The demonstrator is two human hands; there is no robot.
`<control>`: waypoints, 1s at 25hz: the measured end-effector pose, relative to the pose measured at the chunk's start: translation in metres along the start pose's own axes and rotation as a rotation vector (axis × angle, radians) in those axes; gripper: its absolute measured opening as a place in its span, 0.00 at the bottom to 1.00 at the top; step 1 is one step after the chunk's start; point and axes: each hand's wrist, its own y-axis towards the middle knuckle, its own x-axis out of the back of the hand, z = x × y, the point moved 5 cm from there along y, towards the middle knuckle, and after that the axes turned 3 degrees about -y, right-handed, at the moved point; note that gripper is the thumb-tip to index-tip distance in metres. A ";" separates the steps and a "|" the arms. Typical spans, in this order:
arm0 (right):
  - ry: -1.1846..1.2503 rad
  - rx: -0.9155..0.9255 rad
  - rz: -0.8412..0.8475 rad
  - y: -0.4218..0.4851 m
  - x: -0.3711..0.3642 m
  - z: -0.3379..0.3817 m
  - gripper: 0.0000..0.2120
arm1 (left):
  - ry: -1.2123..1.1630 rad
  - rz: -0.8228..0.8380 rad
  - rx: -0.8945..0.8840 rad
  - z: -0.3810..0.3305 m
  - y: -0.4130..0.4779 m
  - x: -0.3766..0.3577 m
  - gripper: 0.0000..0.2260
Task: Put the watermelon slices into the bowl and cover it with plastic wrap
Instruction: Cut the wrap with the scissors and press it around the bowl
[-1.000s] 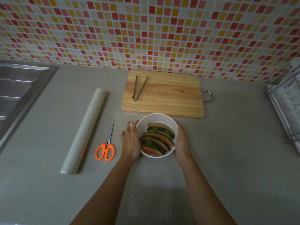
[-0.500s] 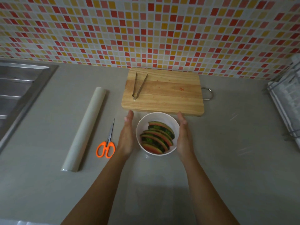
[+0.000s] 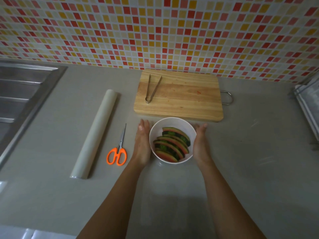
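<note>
I see the white bowl (image 3: 172,128) sitting on the grey countertop (image 3: 250,152), just in front of the near edge of the wooden cutting board (image 3: 179,99), with the watermelon slices (image 3: 172,145) stacked inside it, rinds up and overlapping. My left hand (image 3: 142,144) lies flat along the bowl's left side and my right hand (image 3: 200,144) along its right side, both with fingers straight, held together and stretched forward; neither hand curls around the rim, and I cannot tell whether the palms actually touch the bowl wall or only stand just beside it. I cannot make out any wrap over the bowl's mouth; the slices look plainly visible. On the cutting board, toward its left end, metal tongs (image 3: 151,88) lie with their tips pointing at the tiled wall (image 3: 172,31), and a wire handle (image 3: 227,97) sticks out from the board's right end. Left of my left hand, orange-handled scissors (image 3: 118,149) lie closed on the counter, blades pointing away from me. Further left, the roll of plastic wrap (image 3: 96,135) lies at a slight slant, well apart from the bowl. A steel sink drainboard (image 3: 22,100) takes up the far left, and a wire rack (image 3: 309,109) shows at the right edge. Nothing stands between my hands and the bowl.
</note>
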 end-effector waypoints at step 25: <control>0.251 -0.042 0.006 -0.003 -0.006 -0.004 0.22 | 0.002 -0.248 0.426 0.010 -0.002 -0.018 0.37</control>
